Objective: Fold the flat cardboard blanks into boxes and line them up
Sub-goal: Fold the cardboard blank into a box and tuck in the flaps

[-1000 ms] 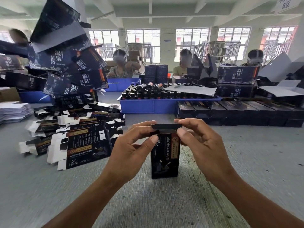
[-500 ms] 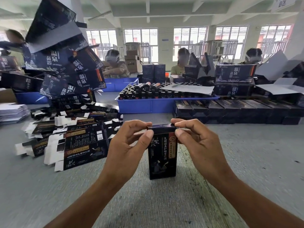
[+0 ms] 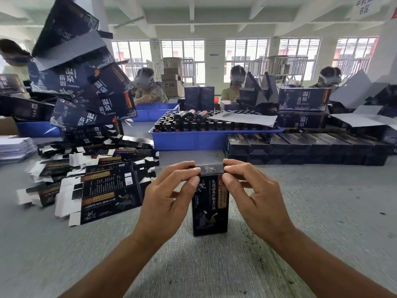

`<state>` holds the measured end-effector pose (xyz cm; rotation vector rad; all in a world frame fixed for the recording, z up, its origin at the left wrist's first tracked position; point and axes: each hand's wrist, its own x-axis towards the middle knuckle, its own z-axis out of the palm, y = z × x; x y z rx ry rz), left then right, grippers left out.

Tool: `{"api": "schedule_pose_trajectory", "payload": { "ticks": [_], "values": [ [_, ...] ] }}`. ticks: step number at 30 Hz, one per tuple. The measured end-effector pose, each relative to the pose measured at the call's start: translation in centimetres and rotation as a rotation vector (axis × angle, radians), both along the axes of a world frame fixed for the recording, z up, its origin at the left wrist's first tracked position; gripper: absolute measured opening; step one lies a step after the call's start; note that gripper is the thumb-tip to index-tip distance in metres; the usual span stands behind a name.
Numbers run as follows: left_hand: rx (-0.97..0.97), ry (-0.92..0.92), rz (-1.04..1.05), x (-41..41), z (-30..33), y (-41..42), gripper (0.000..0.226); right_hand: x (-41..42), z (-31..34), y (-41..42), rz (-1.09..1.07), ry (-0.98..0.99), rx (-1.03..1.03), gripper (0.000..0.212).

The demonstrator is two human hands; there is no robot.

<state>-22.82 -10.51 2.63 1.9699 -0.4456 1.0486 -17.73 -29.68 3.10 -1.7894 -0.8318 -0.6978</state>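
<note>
Grey and faintly ribbed like worn felt, the tabletop stretches back to a bright workroom with a row of tall windows. At its near middle stands a slim upright box of glossy black card, a tall rectangular carton printed with gold and white characters and a small figure low on its front. Its top flap is folded down level, showing a dull sheen.

The left hand and right hand meet at that top edge from either side, wrists low, palms turned inward. Each grip is a narrow pinch: thumb on the near side and forefinger on the far side close on a corner of the flap, while the other fingers curl loosely beneath.

To the left lies a fanned heap of flat blanks, thin black sheets with white notched tabs. Farther back right, finished boxes lie side by side in a long dark row, next to a blue plastic tray packed with small dark bottles.
</note>
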Motion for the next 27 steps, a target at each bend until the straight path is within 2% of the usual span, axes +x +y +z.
{"api": "schedule_pose_trajectory", "payload": {
  "ticks": [2,5,7,9,11,12,14,16,19,22,27],
  "values": [
    [0.012,0.007,-0.001,0.2,-0.5,0.1,0.022,0.0,-0.1,0.1,-0.003,0.03,-0.009,0.021],
    [0.024,0.168,-0.075,0.2,-1.4,0.4,0.037,0.0,-0.4,0.0,0.007,0.095,-0.042,0.023],
    [-0.005,0.278,-0.129,0.4,-1.6,0.7,0.047,0.2,-0.9,0.0,-0.018,0.135,-0.146,0.038],
    [-0.048,0.312,-0.121,0.8,-1.7,0.9,0.057,0.3,-1.7,0.2,-0.083,0.147,-0.31,0.062],
    [-0.114,0.328,-0.102,1.2,-1.8,1.2,0.067,0.2,-2.1,0.5,-0.157,0.06,-0.411,0.08],
    [-0.153,0.344,-0.095,1.3,-1.9,1.3,0.073,0.1,-2.1,0.8,-0.177,-0.015,-0.438,0.077],
    [-0.233,0.38,-0.088,1.6,-2.2,1.7,0.08,-0.5,-2.0,1.4,-0.233,-0.177,-0.517,0.058],
    [-0.275,0.434,-0.079,1.9,-2.3,1.9,0.082,-1.2,-2.4,2.3,-0.255,-0.229,-0.653,0.052],
    [-0.154,0.554,0.002,2.1,-2.7,1.9,0.085,-1.2,-3.8,3.1,-0.23,-0.141,-0.804,0.056],
    [-0.049,0.627,0.128,2.3,-3.6,2.3,0.072,0.3,-4.0,3.1,-0.241,0.027,-0.876,0.055],
    [0.253,0.632,0.303,3.1,-4.5,2.3,0.061,3.9,-3.7,3.5,-0.358,0.026,-0.957,0.05]
  ]
}}
